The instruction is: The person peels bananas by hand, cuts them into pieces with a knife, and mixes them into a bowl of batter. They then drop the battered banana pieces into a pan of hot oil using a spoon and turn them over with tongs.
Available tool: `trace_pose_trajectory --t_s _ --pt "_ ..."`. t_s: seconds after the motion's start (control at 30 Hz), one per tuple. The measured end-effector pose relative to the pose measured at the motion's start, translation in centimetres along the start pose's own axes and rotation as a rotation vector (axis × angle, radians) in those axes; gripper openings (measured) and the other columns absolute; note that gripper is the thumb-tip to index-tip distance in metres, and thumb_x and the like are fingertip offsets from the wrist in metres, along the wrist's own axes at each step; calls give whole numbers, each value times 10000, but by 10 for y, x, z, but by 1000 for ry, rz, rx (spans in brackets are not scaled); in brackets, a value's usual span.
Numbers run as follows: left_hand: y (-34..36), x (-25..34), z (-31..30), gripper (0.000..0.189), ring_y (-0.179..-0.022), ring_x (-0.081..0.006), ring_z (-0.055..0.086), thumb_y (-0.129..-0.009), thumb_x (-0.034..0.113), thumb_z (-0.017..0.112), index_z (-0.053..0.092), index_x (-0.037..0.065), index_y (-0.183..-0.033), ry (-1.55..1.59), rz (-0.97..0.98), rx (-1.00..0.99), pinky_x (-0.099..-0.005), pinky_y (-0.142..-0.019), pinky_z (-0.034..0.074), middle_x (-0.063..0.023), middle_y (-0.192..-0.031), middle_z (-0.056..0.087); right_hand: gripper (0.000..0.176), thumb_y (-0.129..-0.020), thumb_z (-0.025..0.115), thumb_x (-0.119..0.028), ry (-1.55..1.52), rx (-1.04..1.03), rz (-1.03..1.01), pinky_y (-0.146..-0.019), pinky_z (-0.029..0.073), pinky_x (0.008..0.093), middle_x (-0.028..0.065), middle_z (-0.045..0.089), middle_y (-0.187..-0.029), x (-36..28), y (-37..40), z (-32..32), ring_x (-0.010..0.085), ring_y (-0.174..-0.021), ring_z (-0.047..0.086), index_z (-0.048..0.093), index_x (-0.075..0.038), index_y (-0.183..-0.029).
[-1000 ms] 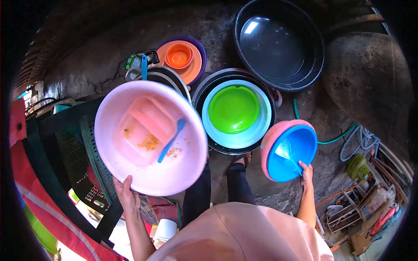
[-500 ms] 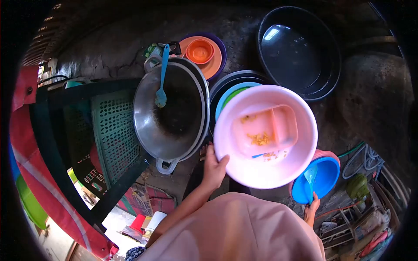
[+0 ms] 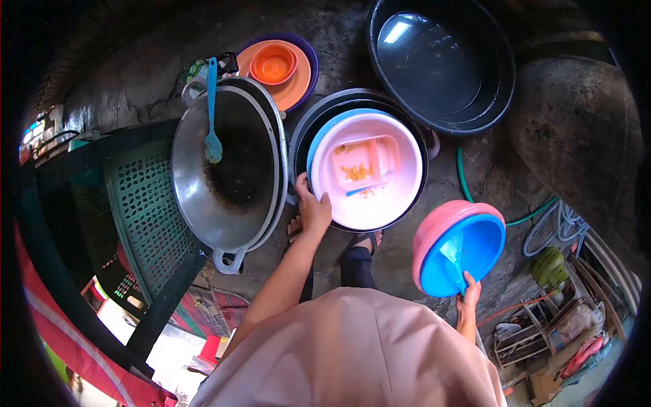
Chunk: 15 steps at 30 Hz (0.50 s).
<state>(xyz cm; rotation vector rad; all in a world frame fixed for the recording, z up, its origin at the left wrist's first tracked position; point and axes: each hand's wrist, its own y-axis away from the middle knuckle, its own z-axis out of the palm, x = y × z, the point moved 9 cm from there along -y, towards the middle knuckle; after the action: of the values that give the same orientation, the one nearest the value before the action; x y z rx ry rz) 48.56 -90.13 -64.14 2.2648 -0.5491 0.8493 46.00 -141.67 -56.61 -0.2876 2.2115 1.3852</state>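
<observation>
My left hand [image 3: 314,209] is closed on the left rim of a pale pink basin [image 3: 410,152]. In that basin lie a pink divided tray [image 3: 389,153], yellowish food scraps and a blue-handled utensil [image 3: 358,192]. It sits over a light blue basin [image 3: 316,144], inside a large dark pot [image 3: 300,129]. Off to the right, my right hand [image 3: 469,296] grips the near rim of a blue basin [image 3: 485,244], which is nested in a pink basin [image 3: 422,237]. A pale blue, scoop-like utensil [image 3: 451,254] lies in the blue basin, its handle end at my fingers.
To the left stand large metal woks [image 3: 186,183] with a blue spoon [image 3: 212,129]. Behind are an orange bowl [image 3: 274,64] on plates and a black tub [image 3: 441,74] holding water. A green hose [image 3: 464,178] and a wooden rack [image 3: 525,342] lie right.
The pale pink basin has gone down and away from me onto the nested basins in the pot, my left hand still on it. My right hand has raised the blue and pink basins.
</observation>
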Motion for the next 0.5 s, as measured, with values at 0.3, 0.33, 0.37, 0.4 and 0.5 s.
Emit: trace_pose_trajectory --t_s 0.3,0.33,0.37,0.4,0.5 --pt "-11 13 64 428 -1076 -368 405 -726 21 537 431 15 -1141 -234 -68 -245 -402 -937 323 -192 -1130 432 250 -740 603 -44 18 -119 -61 -749 436 290 76 605 -927 -12 12 66 165 -804 564 558 0 -981" --pt "-15 2 71 424 -1086 -370 412 -749 30 507 423 -21 -1162 -228 -178 -329 -384 -960 315 -223 -1137 449 248 -741 602 -50 46 -106 -67 -748 431 285 71 606 -919 -13 15 68 160 -796 560 560 2 -980" --pt "-17 -4 75 424 -1086 -370 412 -749 30 507 423 -21 -1162 -224 -180 -333 -384 -960 315 -223 -1137 449 248 -741 602 -50 50 -101 -68 -748 431 285 71 606 -919 -12 13 65 160 -796 560 560 2 -980" --pt "-19 -3 75 408 -1093 -369 416 -773 56 477 425 -39 -1167 -309 -111 -302 -373 -960 319 -241 -1152 445 249 -742 599 -50 86 -106 -74 -747 428 283 70 605 -918 -11 12 65 158 -793 557 559 4 -982" --pt "-5 1 65 386 -1152 -377 373 -828 107 399 435 -86 -1161 -373 -10 -282 -367 -978 301 -275 -1217 401 252 -746 593 -50 119 -105 -74 -746 422 279 73 605 -919 -10 12 66 155 -789 552 556 12 -988"
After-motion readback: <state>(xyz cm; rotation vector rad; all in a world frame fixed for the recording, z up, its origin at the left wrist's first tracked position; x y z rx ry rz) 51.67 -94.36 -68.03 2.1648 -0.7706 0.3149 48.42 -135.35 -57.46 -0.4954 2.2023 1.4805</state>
